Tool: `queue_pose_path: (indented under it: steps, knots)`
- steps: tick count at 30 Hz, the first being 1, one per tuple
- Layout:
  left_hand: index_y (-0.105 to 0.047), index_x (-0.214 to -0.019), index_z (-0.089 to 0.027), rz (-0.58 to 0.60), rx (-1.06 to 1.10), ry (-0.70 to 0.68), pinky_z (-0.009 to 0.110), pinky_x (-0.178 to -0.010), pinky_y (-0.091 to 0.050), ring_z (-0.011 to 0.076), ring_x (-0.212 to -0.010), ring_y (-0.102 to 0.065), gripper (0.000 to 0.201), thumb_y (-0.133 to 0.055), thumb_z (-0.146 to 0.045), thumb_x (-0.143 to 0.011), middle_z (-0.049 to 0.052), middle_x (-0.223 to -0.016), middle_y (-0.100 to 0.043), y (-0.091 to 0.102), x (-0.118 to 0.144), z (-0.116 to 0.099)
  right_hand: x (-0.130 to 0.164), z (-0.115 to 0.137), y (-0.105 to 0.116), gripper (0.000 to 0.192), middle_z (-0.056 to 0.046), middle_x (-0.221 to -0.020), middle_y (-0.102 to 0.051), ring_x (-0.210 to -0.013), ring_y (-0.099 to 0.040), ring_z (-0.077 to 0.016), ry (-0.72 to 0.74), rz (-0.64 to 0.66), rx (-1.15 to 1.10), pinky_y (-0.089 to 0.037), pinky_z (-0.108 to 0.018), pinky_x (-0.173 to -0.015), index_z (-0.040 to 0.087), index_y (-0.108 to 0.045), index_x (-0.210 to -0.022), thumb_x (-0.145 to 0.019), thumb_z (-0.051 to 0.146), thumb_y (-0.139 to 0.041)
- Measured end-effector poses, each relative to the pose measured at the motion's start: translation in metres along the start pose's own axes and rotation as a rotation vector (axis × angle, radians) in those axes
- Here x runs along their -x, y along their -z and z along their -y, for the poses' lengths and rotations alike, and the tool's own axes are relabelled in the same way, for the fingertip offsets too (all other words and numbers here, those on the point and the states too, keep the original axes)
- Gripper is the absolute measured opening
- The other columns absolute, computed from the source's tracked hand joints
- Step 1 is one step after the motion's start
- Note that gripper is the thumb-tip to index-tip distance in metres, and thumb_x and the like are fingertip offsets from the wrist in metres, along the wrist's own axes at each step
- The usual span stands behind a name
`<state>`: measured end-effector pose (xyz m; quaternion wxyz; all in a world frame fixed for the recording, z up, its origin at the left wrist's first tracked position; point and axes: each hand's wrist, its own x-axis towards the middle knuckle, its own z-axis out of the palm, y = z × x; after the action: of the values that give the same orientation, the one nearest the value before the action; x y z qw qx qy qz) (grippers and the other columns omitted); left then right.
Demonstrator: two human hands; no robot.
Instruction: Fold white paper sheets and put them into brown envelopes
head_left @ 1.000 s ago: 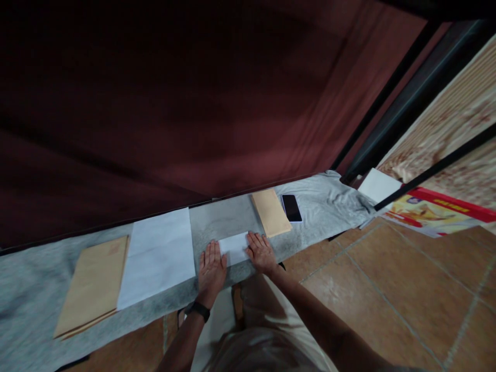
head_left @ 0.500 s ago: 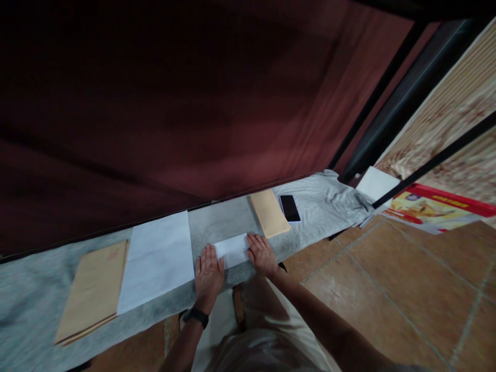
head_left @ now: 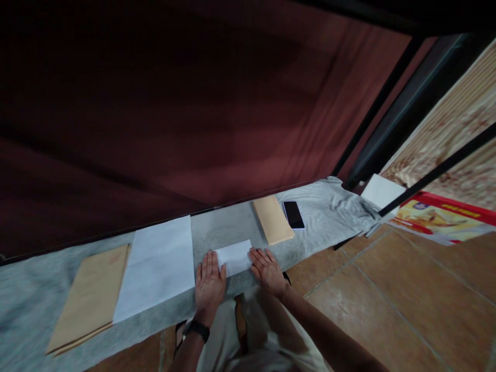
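A folded white sheet of paper lies flat on the grey cloth in front of me. My left hand rests palm down over its left end, fingers stretched out. Over the right end lies my right hand, also flat with its fingers extended. Left of my left hand is a stack of large white paper. Beyond my right hand sit small brown envelopes, apart from the fingers.
Large brown envelopes are piled at the left. A phone lies right of the small envelopes. Grey cloth covers the narrow bench, with a dark red panel behind it. A colourful box stands at the right.
My right hand has shifted slightly on the paper's right end, its fingers more spread. The whole view has moved a little; the paper and both envelope stacks keep their places on the cloth.
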<state>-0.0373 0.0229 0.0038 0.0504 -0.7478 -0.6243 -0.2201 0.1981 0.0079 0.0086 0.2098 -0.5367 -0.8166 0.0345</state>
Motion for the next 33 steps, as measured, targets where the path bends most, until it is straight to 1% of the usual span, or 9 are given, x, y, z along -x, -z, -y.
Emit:
queue_pose_path:
  steps: [6, 10, 13, 15, 19, 22, 27, 30, 33]
  knots:
    - [-0.030, -0.155, -0.006, -0.001, 0.018, -0.005, 0.057, -0.120, -0.029, 0.0328, -0.148, -0.035, 0.065, -0.024, -0.041, -0.102, 0.022, -0.154, -0.044, 0.000, 0.001, 0.001, 0.001, 0.001, -0.001, 0.047, -0.007, -0.151, -0.052, -0.141, -0.046, -0.0234, -0.015, -0.027, 0.016, -0.030, -0.048, -0.121, 0.022, -0.046, -0.150, -0.105, 0.032, -0.043]
    - [-0.031, -0.156, -0.009, -0.001, 0.031, -0.001, 0.056, -0.121, -0.028, 0.0308, -0.149, -0.032, 0.062, -0.025, -0.039, -0.101, 0.019, -0.155, -0.044, 0.000, 0.000, 0.001, -0.011, 0.006, -0.001, 0.047, -0.008, -0.150, -0.053, -0.140, -0.047, -0.0238, -0.021, -0.049, -0.005, -0.034, -0.047, -0.120, 0.019, -0.047, -0.150, -0.105, 0.030, -0.039]
    - [-0.033, -0.155, -0.014, 0.024, 0.048, -0.033, 0.052, -0.121, -0.030, 0.0267, -0.151, -0.030, 0.058, -0.027, -0.034, -0.101, 0.014, -0.158, -0.043, -0.003, -0.002, -0.009, -0.028, 0.014, -0.007, 0.047, -0.007, -0.151, -0.051, -0.141, -0.046, -0.0238, 0.002, -0.051, -0.020, -0.035, -0.048, -0.119, 0.019, -0.047, -0.150, -0.106, 0.030, -0.037]
    - [-0.036, -0.154, -0.013, 0.061, 0.062, -0.080, 0.049, -0.121, -0.033, 0.0255, -0.150, -0.032, 0.057, -0.029, -0.032, -0.101, 0.012, -0.157, -0.044, -0.007, -0.005, -0.019, -0.037, 0.020, -0.012, 0.046, -0.007, -0.151, -0.051, -0.141, -0.046, -0.0235, 0.008, -0.040, -0.019, -0.036, -0.048, -0.118, 0.019, -0.048, -0.149, -0.106, 0.030, -0.037]
    - [-0.043, -0.149, -0.006, 0.084, 0.048, -0.075, 0.049, -0.119, -0.035, 0.0285, -0.147, -0.038, 0.057, -0.031, -0.033, -0.100, 0.018, -0.154, -0.047, -0.016, -0.007, -0.031, -0.044, 0.020, -0.021, 0.044, -0.009, -0.151, -0.051, -0.141, -0.045, -0.0244, -0.005, -0.026, -0.004, -0.035, -0.048, -0.118, 0.019, -0.052, -0.146, -0.106, 0.033, -0.040]
    - [-0.042, -0.150, -0.006, 0.062, 0.045, -0.052, 0.049, -0.119, -0.035, 0.0290, -0.147, -0.037, 0.058, -0.032, -0.034, -0.100, 0.019, -0.154, -0.046, -0.019, -0.004, -0.029, -0.041, 0.013, -0.023, 0.045, -0.009, -0.152, -0.049, -0.142, -0.044, -0.0248, -0.010, -0.025, 0.015, -0.034, -0.048, -0.118, 0.019, -0.050, -0.148, -0.106, 0.034, -0.040]
    - [-0.041, -0.151, -0.008, 0.022, 0.030, -0.011, 0.051, -0.119, -0.033, 0.0303, -0.146, -0.039, 0.060, -0.034, -0.039, -0.100, 0.019, -0.154, -0.046, -0.013, 0.005, -0.018, -0.039, 0.002, -0.025, 0.047, -0.010, -0.152, -0.050, -0.142, -0.044, -0.0247, -0.020, -0.032, 0.022, -0.036, -0.046, -0.117, 0.016, -0.048, -0.149, -0.105, 0.031, -0.039]
    - [-0.042, -0.149, -0.005, 0.001, 0.019, -0.010, 0.052, -0.119, -0.033, 0.0314, -0.146, -0.040, 0.062, -0.033, -0.042, -0.101, 0.021, -0.152, -0.048, -0.010, 0.008, -0.015, -0.046, -0.003, -0.024, 0.045, -0.010, -0.150, -0.052, -0.141, -0.045, -0.0253, -0.031, -0.020, -0.008, -0.035, -0.047, -0.117, 0.016, -0.051, -0.146, -0.104, 0.027, -0.041]
    - [-0.042, -0.149, -0.005, -0.012, 0.023, -0.019, 0.053, -0.118, -0.034, 0.0323, -0.145, -0.041, 0.062, -0.035, -0.042, -0.101, 0.021, -0.152, -0.049, -0.009, 0.008, -0.015, -0.060, -0.007, -0.019, 0.043, -0.009, -0.146, -0.056, -0.137, -0.047, -0.0244, -0.057, 0.037, -0.032, -0.032, -0.046, -0.118, 0.018, -0.054, -0.143, -0.101, 0.022, -0.045]
